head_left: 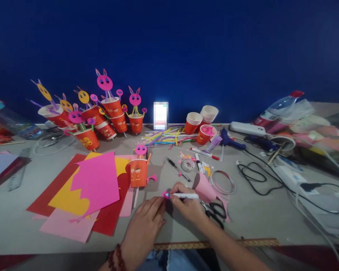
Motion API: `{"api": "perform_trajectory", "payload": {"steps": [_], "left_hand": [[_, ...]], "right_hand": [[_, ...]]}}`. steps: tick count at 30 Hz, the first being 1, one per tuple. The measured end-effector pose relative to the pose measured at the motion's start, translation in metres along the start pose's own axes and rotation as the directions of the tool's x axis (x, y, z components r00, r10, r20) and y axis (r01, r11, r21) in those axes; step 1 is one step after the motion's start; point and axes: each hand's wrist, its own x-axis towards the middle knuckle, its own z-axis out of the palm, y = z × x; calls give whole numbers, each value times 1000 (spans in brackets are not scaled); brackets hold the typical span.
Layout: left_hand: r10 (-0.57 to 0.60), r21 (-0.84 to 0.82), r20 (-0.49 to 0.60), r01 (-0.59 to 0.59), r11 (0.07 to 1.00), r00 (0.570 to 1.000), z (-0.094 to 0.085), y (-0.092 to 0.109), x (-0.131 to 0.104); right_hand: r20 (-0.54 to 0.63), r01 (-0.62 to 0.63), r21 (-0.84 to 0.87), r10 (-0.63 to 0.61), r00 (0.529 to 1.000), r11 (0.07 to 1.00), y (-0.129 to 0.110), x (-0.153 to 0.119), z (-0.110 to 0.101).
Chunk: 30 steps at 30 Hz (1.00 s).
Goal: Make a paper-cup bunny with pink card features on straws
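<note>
My right hand (186,203) is closed round a white marker (185,196), its blue tip at a small pink paper piece (165,194). The fingertips of my left hand (148,212) press together at the left edge of that piece and hold it against the table. Much of the piece is hidden by the fingers. Just beyond my left hand stands a red paper cup (138,173) with a pink rabbit-like face (140,149) on top. A curved pink paper scrap (151,178) lies beside the cup. Black-handled scissors (214,215) rest to the right of my right hand.
Coloured paper sheets (98,184) overlap at left, with several decorated cups (113,107) behind. Pipe cleaners (165,137), stacked cups (193,122) and a lit phone (161,115) stand or lie at the back. A tape roll (222,182), glue gun (231,141) and cables (257,175) are at right.
</note>
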Motion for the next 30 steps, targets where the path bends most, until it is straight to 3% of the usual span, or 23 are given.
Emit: {"api": "perform_trajectory", "payload": {"steps": [30], "left_hand": [[19,9,-14,-19,1000,1000,0,-1,0]], "right_hand": [[-11,9,-36,-9,1000,999,-4,0,-1]]}}
